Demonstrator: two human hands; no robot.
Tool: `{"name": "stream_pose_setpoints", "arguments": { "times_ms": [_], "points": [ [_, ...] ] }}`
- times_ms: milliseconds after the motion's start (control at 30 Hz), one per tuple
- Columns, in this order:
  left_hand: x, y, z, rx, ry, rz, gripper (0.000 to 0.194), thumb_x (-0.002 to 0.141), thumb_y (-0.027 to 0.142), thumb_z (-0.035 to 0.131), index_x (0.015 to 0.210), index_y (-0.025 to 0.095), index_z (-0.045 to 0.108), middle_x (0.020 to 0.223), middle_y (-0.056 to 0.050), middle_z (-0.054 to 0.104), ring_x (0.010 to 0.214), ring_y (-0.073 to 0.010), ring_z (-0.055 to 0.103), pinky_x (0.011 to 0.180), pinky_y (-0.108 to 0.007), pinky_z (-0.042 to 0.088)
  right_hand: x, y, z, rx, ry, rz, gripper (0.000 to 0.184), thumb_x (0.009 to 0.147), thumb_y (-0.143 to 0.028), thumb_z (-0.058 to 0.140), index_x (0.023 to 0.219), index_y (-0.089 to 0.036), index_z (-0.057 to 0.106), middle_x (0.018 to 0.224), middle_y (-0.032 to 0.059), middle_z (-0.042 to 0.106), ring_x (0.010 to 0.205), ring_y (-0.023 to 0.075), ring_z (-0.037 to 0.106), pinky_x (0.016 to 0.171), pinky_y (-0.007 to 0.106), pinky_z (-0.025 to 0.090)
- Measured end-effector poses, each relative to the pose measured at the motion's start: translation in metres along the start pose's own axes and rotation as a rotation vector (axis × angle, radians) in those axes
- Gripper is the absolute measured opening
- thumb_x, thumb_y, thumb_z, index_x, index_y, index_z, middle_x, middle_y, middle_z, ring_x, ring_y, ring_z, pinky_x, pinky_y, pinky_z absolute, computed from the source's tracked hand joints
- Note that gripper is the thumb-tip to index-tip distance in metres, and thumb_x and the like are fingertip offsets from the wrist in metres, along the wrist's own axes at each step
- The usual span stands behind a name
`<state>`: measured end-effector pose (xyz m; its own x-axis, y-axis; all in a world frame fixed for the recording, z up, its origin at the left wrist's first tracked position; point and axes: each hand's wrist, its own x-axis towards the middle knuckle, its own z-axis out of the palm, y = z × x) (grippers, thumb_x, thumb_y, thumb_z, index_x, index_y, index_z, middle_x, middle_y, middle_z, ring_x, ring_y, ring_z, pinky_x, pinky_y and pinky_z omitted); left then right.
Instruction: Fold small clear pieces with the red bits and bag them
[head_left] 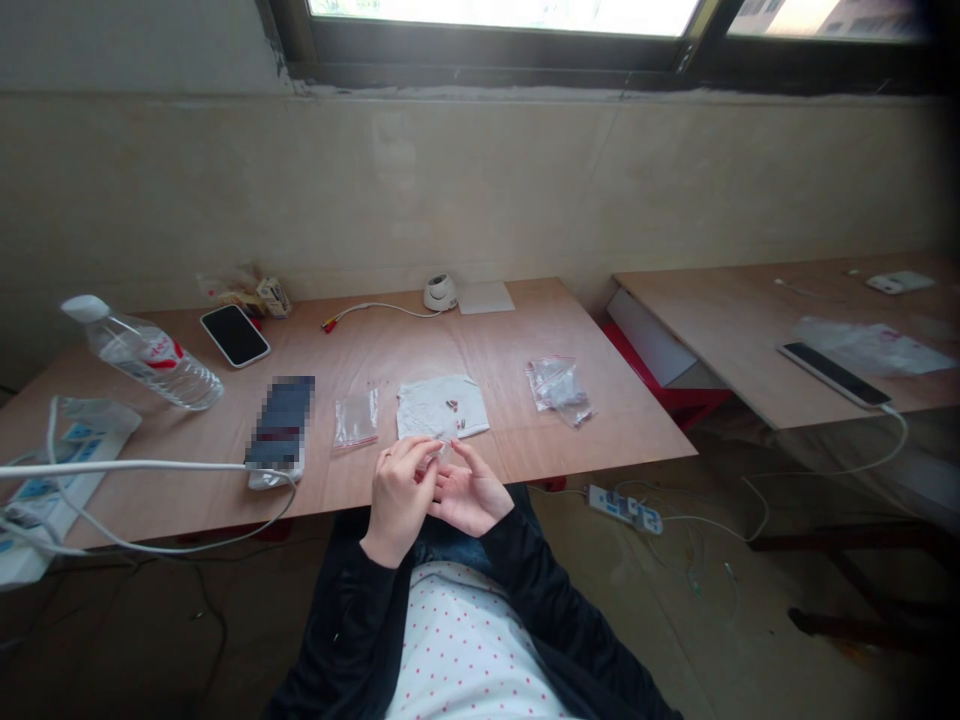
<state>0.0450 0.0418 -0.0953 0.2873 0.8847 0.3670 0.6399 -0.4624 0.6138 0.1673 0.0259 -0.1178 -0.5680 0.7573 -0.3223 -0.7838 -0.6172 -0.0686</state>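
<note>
My left hand [401,490] is closed in a pinch at the table's front edge, thumb and forefinger together. My right hand [474,492] meets it palm up, its fingers curled in and its thumb raised towards the left fingertips. A small, clear, film-like thing [444,448] shows between the fingertips; its kind is too small to tell. Just beyond the hands lies a white cloth [427,405] with several tiny metallic and reddish parts [453,405] on it. A flat clear zip bag [356,418] is left of the cloth, and a pile of clear zip bags [559,388] is to its right.
On the wooden table [510,345] stand a dome camera [440,292] with its cable and a water bottle [150,360]. A dark phone [235,335], a cabled phone [279,430] and a power strip [67,470] lie left. Another table [705,320] stands right, across a gap.
</note>
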Motion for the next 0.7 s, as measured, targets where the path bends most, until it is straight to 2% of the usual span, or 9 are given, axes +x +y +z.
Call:
{"name": "stream_pose_setpoints", "arguments": {
  "times_ms": [167,300,500,700],
  "points": [
    [0.001,-0.002,-0.003,-0.041,-0.038,0.032,0.023,0.075,0.009,0.051,0.085,0.023,0.066,0.094,-0.004,0.066,0.092,-0.0204,0.058,0.082,-0.034,0.040,0.004,0.000,-0.003,0.125,-0.051,0.003,0.045,0.084,-0.051,0.045,0.104,-0.011,0.047,0.093,0.0085,0.060,0.090,0.0154,0.059,0.079,0.029,0.048],
    [0.001,0.000,-0.004,-0.093,-0.048,0.053,0.022,0.076,0.009,0.050,0.082,0.023,0.066,0.093,-0.003,0.067,0.091,-0.0201,0.058,0.084,-0.035,0.039,0.005,0.003,-0.005,0.103,-0.090,-0.059,0.042,0.084,-0.049,0.046,0.106,-0.012,0.046,0.094,0.0067,0.059,0.095,0.0145,0.058,0.084,0.028,0.047],
    [0.002,0.001,-0.006,-0.198,0.010,0.014,0.014,0.079,0.015,0.051,0.080,0.020,0.064,0.089,-0.005,0.066,0.088,-0.0193,0.059,0.083,-0.033,0.042,0.008,0.006,-0.011,0.063,-0.142,-0.145,0.044,0.079,-0.043,0.056,0.109,-0.012,0.046,0.100,0.0083,0.059,0.102,0.0158,0.055,0.087,0.028,0.047],
    [0.002,0.001,-0.006,-0.158,0.073,0.051,0.010,0.079,0.016,0.053,0.082,0.019,0.063,0.089,-0.005,0.066,0.088,-0.0192,0.059,0.082,-0.032,0.044,0.011,0.006,-0.016,0.048,-0.161,-0.167,0.038,0.079,-0.034,0.059,0.108,-0.012,0.046,0.100,0.0071,0.060,0.103,0.0137,0.056,0.088,0.025,0.047]
  ]
}}
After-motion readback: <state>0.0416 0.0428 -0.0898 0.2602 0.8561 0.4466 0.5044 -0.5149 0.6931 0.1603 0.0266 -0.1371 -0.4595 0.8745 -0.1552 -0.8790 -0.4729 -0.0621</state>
